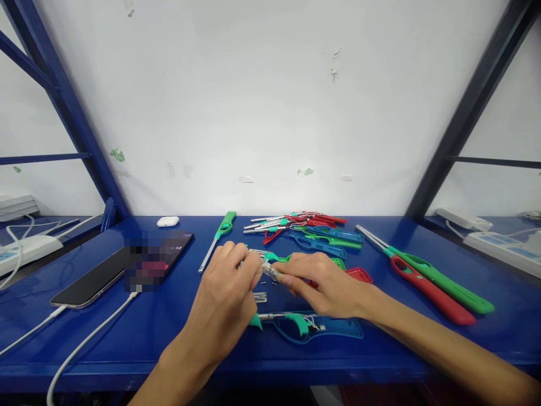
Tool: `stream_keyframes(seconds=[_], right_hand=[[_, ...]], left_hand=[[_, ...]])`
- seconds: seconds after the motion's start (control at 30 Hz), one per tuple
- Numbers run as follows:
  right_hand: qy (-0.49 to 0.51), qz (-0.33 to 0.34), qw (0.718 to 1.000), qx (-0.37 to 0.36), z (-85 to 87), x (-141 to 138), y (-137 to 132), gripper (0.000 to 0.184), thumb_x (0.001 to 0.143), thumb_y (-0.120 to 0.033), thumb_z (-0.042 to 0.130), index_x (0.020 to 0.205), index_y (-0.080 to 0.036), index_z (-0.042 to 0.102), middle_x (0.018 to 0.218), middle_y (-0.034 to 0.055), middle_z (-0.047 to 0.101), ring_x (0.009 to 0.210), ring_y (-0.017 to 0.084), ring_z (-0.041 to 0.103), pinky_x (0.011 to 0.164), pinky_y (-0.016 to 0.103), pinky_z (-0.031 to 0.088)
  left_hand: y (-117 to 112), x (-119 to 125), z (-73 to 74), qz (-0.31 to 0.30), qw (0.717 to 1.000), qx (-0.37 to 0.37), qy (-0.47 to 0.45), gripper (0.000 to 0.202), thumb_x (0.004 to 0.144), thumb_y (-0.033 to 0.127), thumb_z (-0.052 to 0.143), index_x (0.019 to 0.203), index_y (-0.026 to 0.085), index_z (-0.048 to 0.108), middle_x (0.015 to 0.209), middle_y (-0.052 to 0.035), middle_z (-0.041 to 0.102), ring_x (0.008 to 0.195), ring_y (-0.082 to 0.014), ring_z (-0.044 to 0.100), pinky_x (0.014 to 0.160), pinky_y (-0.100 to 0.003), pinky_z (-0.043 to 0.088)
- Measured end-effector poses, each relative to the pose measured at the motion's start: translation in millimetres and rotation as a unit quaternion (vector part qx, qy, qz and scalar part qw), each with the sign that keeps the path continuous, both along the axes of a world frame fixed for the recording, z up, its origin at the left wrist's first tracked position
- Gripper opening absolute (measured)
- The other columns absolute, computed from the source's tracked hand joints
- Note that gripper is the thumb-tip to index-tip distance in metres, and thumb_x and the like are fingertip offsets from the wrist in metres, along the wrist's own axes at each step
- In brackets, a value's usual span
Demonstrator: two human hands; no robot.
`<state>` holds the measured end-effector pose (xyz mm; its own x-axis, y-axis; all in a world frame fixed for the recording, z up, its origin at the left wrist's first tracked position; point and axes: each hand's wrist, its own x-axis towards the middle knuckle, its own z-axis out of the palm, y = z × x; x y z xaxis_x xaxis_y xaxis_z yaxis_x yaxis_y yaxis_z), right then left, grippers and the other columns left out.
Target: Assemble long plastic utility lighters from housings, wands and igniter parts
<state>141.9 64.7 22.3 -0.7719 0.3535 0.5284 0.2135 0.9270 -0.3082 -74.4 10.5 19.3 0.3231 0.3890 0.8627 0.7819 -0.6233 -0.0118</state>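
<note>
My right hand (319,282) pinches a small clear plastic part (270,270) between thumb and fingers. My left hand (232,282) is closed against the other end of that part; its fingertips are hidden, so what it grips does not show. Just below lies an opened blue lighter half-shell (338,328) with a teal trigger (299,324), a metal tube and white wires. Another clear piece (260,297) rests between my hands and that shell. Behind my fingers are a green shell (338,263) and a red shell (360,274), both partly covered.
Farther back lies a pile of red lighter parts (313,219) and blue shells (321,246). A green lighter (220,234) is at left, a red one (435,293) and a green one (448,282) at right. Two phones (93,276) with cables and a white earbud case (168,221) sit left.
</note>
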Motion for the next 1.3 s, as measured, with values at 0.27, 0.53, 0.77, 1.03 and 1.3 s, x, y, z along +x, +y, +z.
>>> stream_keyframes(seconds=[0.27, 0.53, 0.77, 1.03, 1.3], right_hand=[[0.031, -0.009, 0.999, -0.039, 2.6, 2, 5, 0.031, 0.111, -0.027, 0.047, 0.103, -0.02, 0.075, 0.069, -0.0021, 0.069, 0.072, 0.015, 0.057, 0.071, 0.03, 0.044], [0.045, -0.013, 0.997, -0.053, 0.3, 5, 5, 0.031, 0.11, -0.028, 0.049, 0.124, -0.024, 0.077, 0.071, -0.0024, 0.072, 0.073, 0.015, 0.06, 0.072, 0.03, 0.045], [0.079, -0.028, 0.995, -0.054, 3.9, 3, 4, 0.031, 0.108, -0.028, 0.052, 0.127, -0.025, 0.078, 0.066, -0.0037, 0.069, 0.069, 0.015, 0.061, 0.073, 0.031, 0.047], [0.065, -0.023, 0.995, -0.078, 3.7, 3, 1, 0.029, 0.108, -0.03, 0.052, 0.103, -0.021, 0.079, 0.064, -0.0022, 0.066, 0.07, 0.016, 0.057, 0.072, 0.032, 0.044], [0.038, 0.016, 0.973, -0.226, 9.4, 1, -5, 0.046, 0.111, -0.042, 0.045, 0.072, -0.021, 0.058, 0.061, -0.0058, 0.053, 0.048, 0.008, 0.051, 0.05, 0.024, 0.04]], left_hand=[[-2, -10, 13.7, -0.007, 0.994, -0.057, -0.097, 0.03, 0.094, 0.008, 0.073, 0.118, 0.025, 0.069, 0.087, 0.0048, 0.076, 0.068, -0.0153, 0.052, 0.067, -0.028, 0.048], [-3, -12, 16.7, -0.012, 0.992, -0.101, -0.078, 0.01, 0.096, 0.014, 0.073, 0.096, 0.024, 0.075, 0.086, 0.0044, 0.077, 0.075, -0.0152, 0.06, 0.063, -0.026, 0.047], [-2, -9, 13.3, -0.032, 0.998, -0.041, -0.036, 0.01, 0.099, 0.008, 0.067, 0.098, 0.018, 0.067, 0.089, 0.0012, 0.072, 0.082, -0.0143, 0.06, 0.076, -0.028, 0.049], [1, -4, 6.1, -0.024, 1.0, -0.002, 0.003, 0.014, 0.101, 0.003, 0.057, 0.098, 0.015, 0.063, 0.092, -0.0038, 0.067, 0.085, -0.0174, 0.059, 0.081, -0.031, 0.049], [-1, 0, 5.3, -0.029, 0.999, 0.013, -0.023, 0.018, 0.1, -0.001, 0.054, 0.1, 0.015, 0.064, 0.093, -0.004, 0.066, 0.086, -0.0143, 0.063, 0.081, -0.024, 0.05]])
